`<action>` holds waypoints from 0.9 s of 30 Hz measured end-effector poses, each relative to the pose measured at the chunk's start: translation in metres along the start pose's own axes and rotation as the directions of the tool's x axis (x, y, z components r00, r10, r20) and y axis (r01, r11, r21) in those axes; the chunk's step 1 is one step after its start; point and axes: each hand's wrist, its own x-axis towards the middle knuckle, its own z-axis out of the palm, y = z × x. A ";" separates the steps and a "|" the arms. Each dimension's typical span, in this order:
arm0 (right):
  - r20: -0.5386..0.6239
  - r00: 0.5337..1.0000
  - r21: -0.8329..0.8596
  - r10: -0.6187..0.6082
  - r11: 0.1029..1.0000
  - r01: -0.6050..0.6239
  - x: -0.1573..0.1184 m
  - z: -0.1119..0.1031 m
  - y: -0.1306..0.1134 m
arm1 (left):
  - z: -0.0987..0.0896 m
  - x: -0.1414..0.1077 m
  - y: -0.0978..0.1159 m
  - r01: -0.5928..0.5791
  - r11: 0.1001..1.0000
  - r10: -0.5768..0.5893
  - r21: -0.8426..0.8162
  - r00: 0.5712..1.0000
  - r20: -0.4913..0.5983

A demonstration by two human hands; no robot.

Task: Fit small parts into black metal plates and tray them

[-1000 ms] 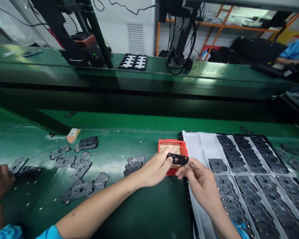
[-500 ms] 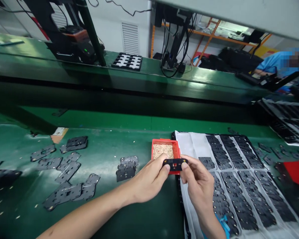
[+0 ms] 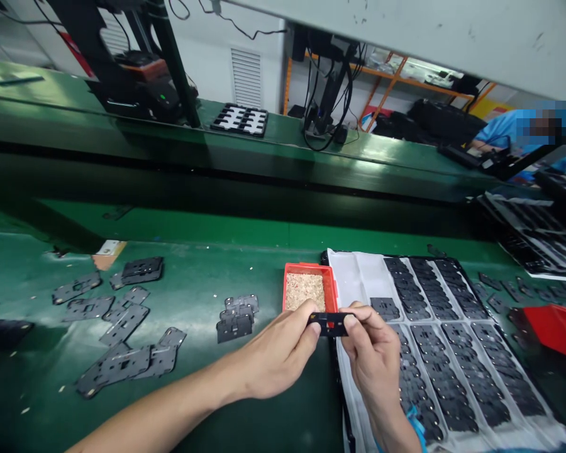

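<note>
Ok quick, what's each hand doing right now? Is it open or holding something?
Left hand: closed, holding one end of a thin black part.
Right hand: closed too, holding the other end.

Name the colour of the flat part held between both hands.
The held part is black; it shows best in the head view.

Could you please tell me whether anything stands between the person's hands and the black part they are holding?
Nothing visible does: the left hand and the right hand grip opposite ends of the black part directly. The red bin shows beyond it, not in between.
</note>
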 end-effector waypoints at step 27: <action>-0.156 0.987 -0.050 -0.037 0.998 0.029 -0.032 0.020 -0.003 | 0.032 -0.007 -0.036 -0.113 0.883 0.028 -0.456 0.982 -0.189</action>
